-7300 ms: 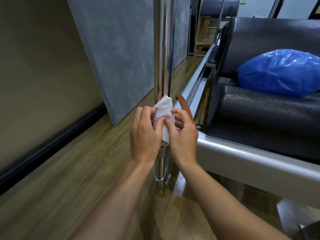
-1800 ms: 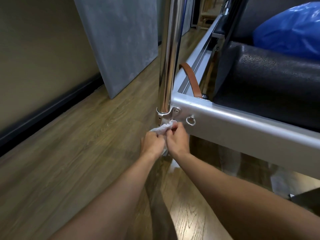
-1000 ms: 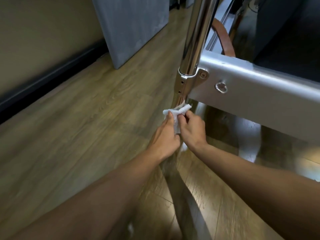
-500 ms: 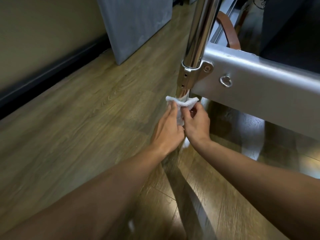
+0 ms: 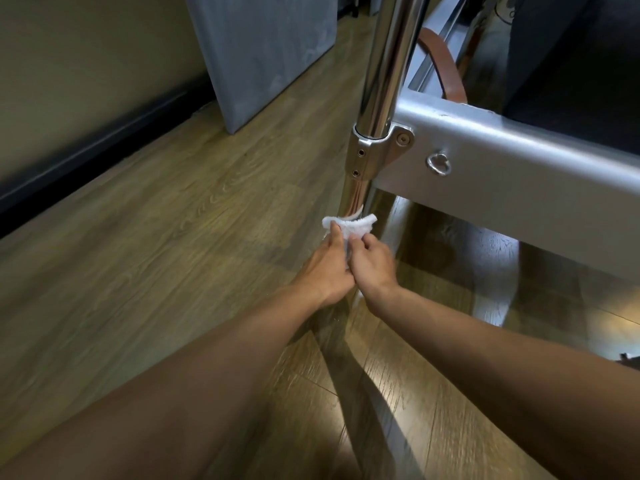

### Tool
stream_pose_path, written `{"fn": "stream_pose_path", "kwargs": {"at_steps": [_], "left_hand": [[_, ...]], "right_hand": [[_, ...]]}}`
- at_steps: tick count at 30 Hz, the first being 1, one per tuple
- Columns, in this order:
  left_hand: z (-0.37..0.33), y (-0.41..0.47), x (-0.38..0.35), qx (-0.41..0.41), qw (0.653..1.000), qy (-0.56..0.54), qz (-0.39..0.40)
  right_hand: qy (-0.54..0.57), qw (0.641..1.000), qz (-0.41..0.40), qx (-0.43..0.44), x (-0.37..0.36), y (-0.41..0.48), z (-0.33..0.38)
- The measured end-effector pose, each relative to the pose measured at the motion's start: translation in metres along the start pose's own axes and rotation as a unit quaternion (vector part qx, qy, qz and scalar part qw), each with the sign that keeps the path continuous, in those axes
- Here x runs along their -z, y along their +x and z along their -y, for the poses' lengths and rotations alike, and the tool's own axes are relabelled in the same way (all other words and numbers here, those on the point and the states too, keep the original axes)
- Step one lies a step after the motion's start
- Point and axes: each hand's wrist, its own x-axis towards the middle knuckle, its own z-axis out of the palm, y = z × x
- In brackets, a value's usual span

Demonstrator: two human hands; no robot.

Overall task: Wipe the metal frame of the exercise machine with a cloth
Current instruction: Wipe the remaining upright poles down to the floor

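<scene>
A shiny chrome upright pole (image 5: pixel 384 74) of the exercise machine passes through a steel bracket (image 5: pixel 375 147) bolted to a grey horizontal frame rail (image 5: pixel 519 161). Below the bracket, a small white cloth (image 5: pixel 351 226) is wrapped around the pole's lower section. My left hand (image 5: pixel 325 268) and my right hand (image 5: pixel 372 263) both pinch the cloth from either side, low near the floor. The pole's foot is hidden behind my hands.
A metal ring (image 5: pixel 439 164) hangs on the rail. A brown strap (image 5: pixel 446 67) loops over the frame beside dark upholstery (image 5: pixel 571 53). A grey panel (image 5: pixel 266 50) leans against the left wall above a dark skirting board (image 5: pixel 97 147). Wooden floor (image 5: pixel 156 254) lies all around.
My hands and the cloth have slid further down the pole, away from the bracket. Earlier they held the cloth well above the rail and worked downward.
</scene>
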Motion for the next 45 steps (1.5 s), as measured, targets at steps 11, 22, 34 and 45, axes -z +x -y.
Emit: {"fn": "stream_pose_path", "kwargs": {"at_steps": [11,22,34,45], "left_hand": [[0.002,-0.002,0.007,-0.095,0.991,-0.057,-0.079],[0.007,-0.005,-0.014,-0.032,0.999,-0.035,-0.004],[0.008,-0.006,-0.012,-0.025,0.999,-0.021,-0.031],[0.009,-0.013,-0.027,0.034,0.996,-0.075,-0.026]], "right_hand": [[0.048,0.996,-0.069,0.043,0.002,-0.006,0.016],[-0.069,0.997,0.003,0.045,-0.001,0.009,-0.007],[-0.089,0.993,0.022,0.068,-0.003,0.017,-0.021],[-0.04,0.999,0.018,0.026,-0.004,0.033,-0.023]]}}
